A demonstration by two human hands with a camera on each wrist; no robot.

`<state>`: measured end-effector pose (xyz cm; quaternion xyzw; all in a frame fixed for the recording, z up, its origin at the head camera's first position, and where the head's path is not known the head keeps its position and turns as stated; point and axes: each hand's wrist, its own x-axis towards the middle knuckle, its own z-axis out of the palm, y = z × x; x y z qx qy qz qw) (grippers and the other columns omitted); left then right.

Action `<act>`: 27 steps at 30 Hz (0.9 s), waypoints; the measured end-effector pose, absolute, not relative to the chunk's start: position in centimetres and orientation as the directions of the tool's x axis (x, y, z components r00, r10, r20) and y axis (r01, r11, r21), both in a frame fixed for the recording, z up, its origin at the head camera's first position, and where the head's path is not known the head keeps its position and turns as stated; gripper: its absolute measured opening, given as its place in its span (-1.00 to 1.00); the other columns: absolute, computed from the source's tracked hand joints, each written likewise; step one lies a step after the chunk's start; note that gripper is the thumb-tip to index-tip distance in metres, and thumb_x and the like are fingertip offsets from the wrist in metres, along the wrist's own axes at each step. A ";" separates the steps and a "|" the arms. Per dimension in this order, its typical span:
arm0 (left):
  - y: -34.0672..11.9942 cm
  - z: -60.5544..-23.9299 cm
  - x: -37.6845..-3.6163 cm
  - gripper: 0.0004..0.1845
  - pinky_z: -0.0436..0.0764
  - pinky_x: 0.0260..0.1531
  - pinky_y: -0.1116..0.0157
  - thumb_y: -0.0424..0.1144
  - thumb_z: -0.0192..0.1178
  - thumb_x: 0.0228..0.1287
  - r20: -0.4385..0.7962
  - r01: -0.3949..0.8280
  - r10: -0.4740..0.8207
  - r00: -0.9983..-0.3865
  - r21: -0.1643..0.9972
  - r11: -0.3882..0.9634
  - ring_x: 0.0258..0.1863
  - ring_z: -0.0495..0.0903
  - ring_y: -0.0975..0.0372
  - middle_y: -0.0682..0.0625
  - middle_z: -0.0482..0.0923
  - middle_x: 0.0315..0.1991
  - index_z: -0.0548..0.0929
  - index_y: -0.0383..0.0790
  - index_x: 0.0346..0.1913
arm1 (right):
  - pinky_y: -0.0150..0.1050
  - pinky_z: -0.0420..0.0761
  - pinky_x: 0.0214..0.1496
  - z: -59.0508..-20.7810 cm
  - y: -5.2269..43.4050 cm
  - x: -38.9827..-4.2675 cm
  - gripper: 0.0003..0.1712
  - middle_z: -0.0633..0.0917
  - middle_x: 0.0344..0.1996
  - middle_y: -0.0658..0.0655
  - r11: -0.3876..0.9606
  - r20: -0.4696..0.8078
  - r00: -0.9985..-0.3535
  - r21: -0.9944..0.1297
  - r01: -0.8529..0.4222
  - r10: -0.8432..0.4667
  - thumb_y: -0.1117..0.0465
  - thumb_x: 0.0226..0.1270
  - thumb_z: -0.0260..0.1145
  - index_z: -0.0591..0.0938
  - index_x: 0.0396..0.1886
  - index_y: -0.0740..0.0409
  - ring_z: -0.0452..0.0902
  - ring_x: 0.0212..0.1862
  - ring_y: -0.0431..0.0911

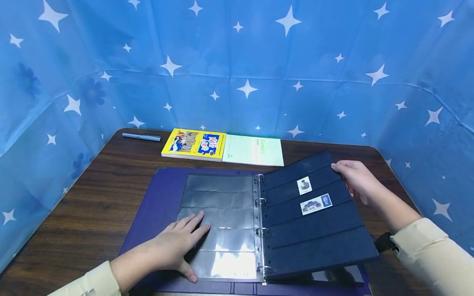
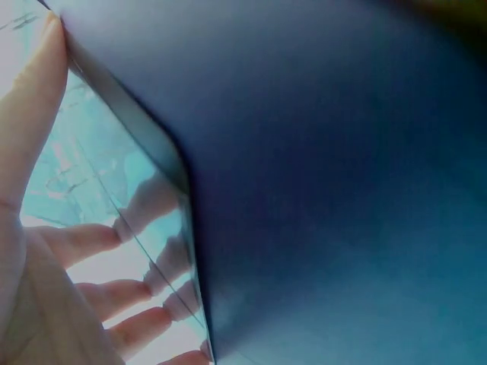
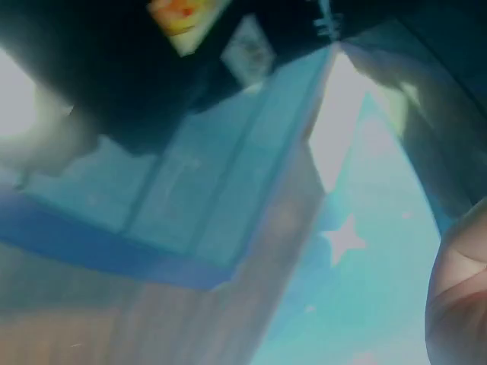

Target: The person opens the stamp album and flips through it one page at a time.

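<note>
A ring-bound stamp album with a purple cover [image 1: 163, 191] lies spread out on the table. Fingers apart, my left hand [image 1: 172, 244] rests on the outer part of its glossy left page [image 1: 226, 199], which has strips of pockets. On the other side of the metal rings [image 1: 261, 231], my right hand [image 1: 356, 176] pinches the outer edge of a black page [image 1: 314, 238], lifted at a slant. A small single stamp [image 1: 304, 186] and a wider stamp [image 1: 316, 204] sit in that page's pockets. Under it, part of another glossy page [image 1: 337, 276] shows.
Behind the album, a yellow book [image 1: 194, 143] lies beside a pale green notepad [image 1: 252, 150]. A blue-grey pen [image 1: 141, 137] is at the back left of the dark wooden table [image 1: 85, 193]. A blue star-patterned curtain [image 1: 229, 53] stands round the table's back and sides.
</note>
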<state>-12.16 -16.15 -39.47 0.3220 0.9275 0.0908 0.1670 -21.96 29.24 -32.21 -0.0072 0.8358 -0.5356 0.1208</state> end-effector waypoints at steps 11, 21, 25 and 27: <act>-15.8 -39.3 -12.3 0.32 0.13 0.15 -0.21 0.44 0.32 -0.46 -0.294 0.555 0.605 -0.740 0.241 0.796 0.40 -0.10 -0.10 -0.26 -0.15 0.45 0.10 -0.19 0.44 | -0.31 0.35 -0.79 -28.4 26.0 -22.7 -0.59 0.61 -0.67 0.01 0.314 -0.190 -0.966 -0.941 0.129 -0.175 -0.08 0.45 0.02 0.53 -0.28 0.17 0.34 -0.82 -0.22; -14.5 -36.7 -13.8 0.07 0.40 0.00 -0.13 0.38 0.32 -0.28 -0.333 0.582 0.587 -0.738 0.126 0.804 0.25 0.25 -0.10 -0.26 0.21 0.33 0.36 -0.21 0.31 | -0.34 0.25 -0.81 -26.4 22.6 -23.1 -0.57 0.36 -0.85 -0.04 0.313 -0.153 -0.979 -0.944 0.105 -0.132 -0.05 0.40 0.08 0.39 -0.61 0.09 0.26 -0.86 -0.20; -12.3 -32.5 -16.1 -0.40 0.58 -0.27 0.14 0.21 0.23 0.11 -0.178 0.558 0.588 -0.789 0.191 0.808 -0.16 0.58 0.14 -0.05 0.59 -0.06 0.58 -0.21 0.02 | -0.34 0.24 -0.82 -25.8 21.5 -23.3 -0.58 0.33 -0.87 -0.05 0.294 -0.154 -0.981 -0.949 0.115 -0.115 0.02 0.39 0.10 0.34 -0.66 0.09 0.25 -0.87 -0.22; -10.4 -30.0 -16.9 -0.60 0.53 -0.47 0.27 0.13 0.16 0.24 -0.062 0.528 0.567 -0.821 0.294 0.797 -0.41 0.56 0.26 0.07 0.61 -0.31 0.62 -0.15 -0.14 | -0.34 0.24 -0.81 -25.6 20.8 -23.3 -0.57 0.33 -0.88 -0.05 0.285 -0.157 -0.980 -0.951 0.118 -0.119 0.05 0.39 0.08 0.34 -0.68 0.10 0.25 -0.88 -0.22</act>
